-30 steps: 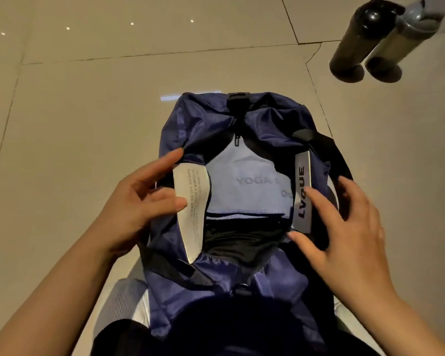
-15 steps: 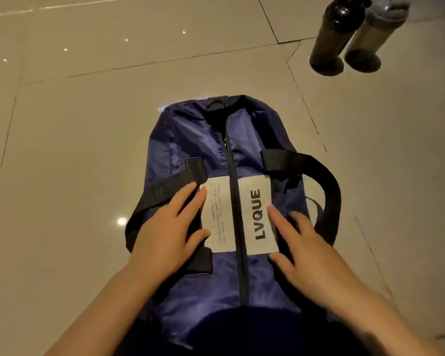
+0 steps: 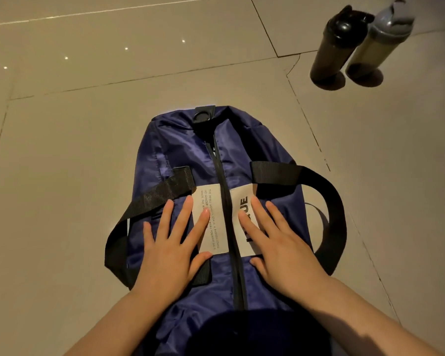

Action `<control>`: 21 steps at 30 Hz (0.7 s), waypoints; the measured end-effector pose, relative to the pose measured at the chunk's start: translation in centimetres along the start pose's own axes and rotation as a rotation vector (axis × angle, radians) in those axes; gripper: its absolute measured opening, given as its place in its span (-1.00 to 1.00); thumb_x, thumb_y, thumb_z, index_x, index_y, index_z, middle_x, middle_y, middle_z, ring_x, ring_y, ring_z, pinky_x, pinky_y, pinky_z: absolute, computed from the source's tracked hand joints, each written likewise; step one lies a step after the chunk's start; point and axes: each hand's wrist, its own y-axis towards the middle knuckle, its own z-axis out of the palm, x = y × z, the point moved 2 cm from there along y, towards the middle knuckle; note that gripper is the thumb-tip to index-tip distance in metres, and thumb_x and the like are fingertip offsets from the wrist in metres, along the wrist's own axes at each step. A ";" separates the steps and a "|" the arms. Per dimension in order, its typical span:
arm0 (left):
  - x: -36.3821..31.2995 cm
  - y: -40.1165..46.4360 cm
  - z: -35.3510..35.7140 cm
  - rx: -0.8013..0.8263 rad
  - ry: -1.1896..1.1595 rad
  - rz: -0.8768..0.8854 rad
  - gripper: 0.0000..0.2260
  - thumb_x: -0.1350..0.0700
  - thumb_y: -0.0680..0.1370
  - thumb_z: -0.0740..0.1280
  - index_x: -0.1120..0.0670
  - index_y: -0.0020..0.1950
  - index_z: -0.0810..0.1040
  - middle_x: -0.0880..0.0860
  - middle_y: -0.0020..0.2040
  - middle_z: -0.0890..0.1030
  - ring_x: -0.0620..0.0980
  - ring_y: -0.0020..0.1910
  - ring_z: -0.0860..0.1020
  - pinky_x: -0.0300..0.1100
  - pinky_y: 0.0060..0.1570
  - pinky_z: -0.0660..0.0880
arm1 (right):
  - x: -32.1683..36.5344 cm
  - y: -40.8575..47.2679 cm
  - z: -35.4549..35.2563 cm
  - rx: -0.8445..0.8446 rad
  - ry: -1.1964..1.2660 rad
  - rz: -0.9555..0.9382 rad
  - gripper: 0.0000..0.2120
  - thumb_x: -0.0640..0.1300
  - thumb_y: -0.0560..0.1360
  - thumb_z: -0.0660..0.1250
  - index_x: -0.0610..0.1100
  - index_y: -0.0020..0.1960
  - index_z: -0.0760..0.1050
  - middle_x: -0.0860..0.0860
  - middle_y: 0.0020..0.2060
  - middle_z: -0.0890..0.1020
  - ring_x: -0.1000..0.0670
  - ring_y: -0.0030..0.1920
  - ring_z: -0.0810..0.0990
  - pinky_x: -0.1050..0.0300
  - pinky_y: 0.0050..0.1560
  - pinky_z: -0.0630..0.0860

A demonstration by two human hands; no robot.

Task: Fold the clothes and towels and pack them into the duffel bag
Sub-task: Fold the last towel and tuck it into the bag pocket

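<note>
With the navy duffel bag (image 3: 267, 181) lying lengthwise on the tiled floor (image 3: 75, 155) in front of me, I judge the packing is at its last step: the two sides of the top meet along the zipper (image 3: 225, 201), and nothing folded shows outside the bag. Starting at the left, the black webbing handle (image 3: 149, 204) loops out flat over the floor, coarse and ribbed against the smooth, faintly shiny nylon. My left hand (image 3: 172, 242) lies flat on the bag, fingers spread and straight, gripping nothing, its fingertips on the white label (image 3: 213, 227) with small print. Across the dark zipper line, my right hand (image 3: 275, 242) presses the same way, wide and flat, covering part of the second white label (image 3: 242, 204) with bold letters. Beyond it the other handle (image 3: 326, 191) arches stiffly off the right side. Far right stand two tall shaker bottles (image 3: 355, 47), one black, one grey. Next, I think, comes checking the zipper is run fully home; the slack, crumpled cloth near me may need smoothing first.
</note>
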 end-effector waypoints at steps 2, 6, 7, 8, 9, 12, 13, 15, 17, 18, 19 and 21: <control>1.2 2.0 -0.2 -0.019 0.015 -0.015 -0.34 -0.28 0.53 0.09 -0.07 0.57 0.07 0.11 0.56 0.12 0.29 0.50 0.12 0.51 0.11 0.29 | -0.5 2.6 -1.2 0.090 0.052 -0.005 -0.12 0.02 0.54 0.32 0.13 0.55 -0.29 0.11 0.50 -0.38 -0.03 0.52 -0.32 0.14 0.46 0.03; 3.9 6.8 -0.7 -0.004 0.027 -0.066 -0.30 -0.25 0.47 0.17 -0.07 0.56 0.10 0.09 0.56 0.10 0.28 0.49 0.09 0.56 0.06 0.27 | -1.0 9.1 -3.2 0.174 -0.003 -0.020 -0.15 0.00 0.56 0.30 0.10 0.55 -0.28 0.08 0.52 -0.36 -0.07 0.54 -0.29 0.08 0.49 0.05; 4.6 8.0 -0.9 0.009 0.034 -0.078 -0.28 -0.24 0.45 0.22 -0.07 0.56 0.10 0.09 0.56 0.10 0.28 0.49 0.09 0.57 0.04 0.26 | -1.1 10.6 -3.6 0.197 -0.020 -0.018 -0.15 -0.01 0.55 0.31 0.08 0.56 -0.26 0.07 0.53 -0.34 -0.08 0.54 -0.27 0.05 0.49 0.05; 5.1 9.0 -1.1 0.025 0.037 -0.089 -0.26 -0.22 0.44 0.28 -0.07 0.56 0.11 0.09 0.56 0.11 0.29 0.48 0.10 0.58 0.03 0.25 | -1.3 11.9 -4.0 0.222 -0.035 -0.011 -0.15 -0.02 0.55 0.32 0.07 0.56 -0.25 0.06 0.53 -0.32 -0.10 0.54 -0.25 0.02 0.49 0.06; 5.6 9.9 -1.2 0.038 0.034 -0.099 -0.23 -0.20 0.42 0.34 -0.08 0.55 0.10 0.09 0.56 0.12 0.31 0.48 0.11 0.59 0.02 0.25 | -1.4 13.2 -4.4 0.244 -0.050 -0.004 -0.14 -0.03 0.54 0.33 0.07 0.56 -0.24 0.05 0.53 -0.31 -0.11 0.54 -0.25 -0.02 0.49 0.09; 6.4 11.5 -1.5 0.063 0.025 -0.129 -0.20 -0.16 0.41 0.42 -0.09 0.54 0.09 0.10 0.56 0.13 0.35 0.48 0.15 0.60 0.01 0.23 | -1.6 15.7 -5.4 0.312 -0.075 0.009 -0.13 -0.06 0.54 0.34 0.08 0.56 -0.23 0.06 0.53 -0.31 -0.11 0.54 -0.24 -0.10 0.47 0.18; 6.4 11.8 -1.7 0.069 0.020 -0.134 -0.19 -0.15 0.42 0.43 -0.10 0.55 0.08 0.11 0.56 0.13 0.35 0.48 0.14 0.61 0.02 0.22 | -1.6 16.1 -5.7 0.335 -0.086 0.013 -0.13 -0.07 0.54 0.34 0.09 0.56 -0.24 0.06 0.53 -0.32 -0.11 0.54 -0.24 -0.12 0.46 0.20; 6.2 12.2 -2.0 0.096 0.008 -0.157 -0.18 -0.16 0.47 0.38 -0.12 0.57 -0.05 0.09 0.59 0.02 0.32 0.53 0.00 0.59 0.14 0.14 | -1.6 16.4 -6.0 0.383 -0.114 0.025 -0.12 -0.08 0.53 0.34 0.09 0.56 -0.24 0.06 0.53 -0.32 -0.11 0.54 -0.23 -0.15 0.45 0.22; 5.9 12.2 -2.3 0.163 0.000 -0.201 -0.20 -0.19 0.55 0.25 -0.09 0.52 -0.29 0.02 0.58 -0.22 0.23 0.54 -0.23 0.51 0.28 0.02 | -1.5 16.5 -6.2 0.435 -0.157 0.045 -0.10 -0.09 0.53 0.35 0.09 0.56 -0.26 0.06 0.53 -0.33 -0.11 0.54 -0.23 -0.18 0.43 0.26; 5.7 12.3 -2.7 0.211 0.003 -0.211 -0.22 -0.20 0.58 0.20 -0.09 0.50 -0.35 -0.01 0.56 -0.31 0.20 0.52 -0.30 0.47 0.32 0.00 | -1.4 16.7 -6.3 0.458 -0.179 0.058 -0.09 -0.09 0.52 0.35 0.09 0.55 -0.27 0.06 0.53 -0.33 -0.12 0.54 -0.23 -0.20 0.41 0.27; 5.5 12.4 -3.2 0.268 0.005 -0.217 -0.23 -0.20 0.59 0.19 -0.11 0.52 -0.35 -0.02 0.55 -0.36 0.19 0.52 -0.33 0.45 0.34 0.01 | -1.3 16.8 -6.4 0.481 -0.196 0.067 -0.09 -0.08 0.52 0.35 0.09 0.55 -0.28 0.05 0.53 -0.33 -0.12 0.54 -0.23 -0.21 0.41 0.28; 5.4 12.7 -4.3 0.380 -0.015 -0.223 -0.24 -0.17 0.59 0.21 -0.15 0.54 -0.30 -0.04 0.54 -0.37 0.18 0.52 -0.33 0.44 0.34 0.06 | -1.0 17.1 -6.6 0.519 -0.212 0.074 -0.09 -0.07 0.52 0.35 0.08 0.56 -0.27 0.04 0.53 -0.33 -0.14 0.54 -0.22 -0.23 0.41 0.26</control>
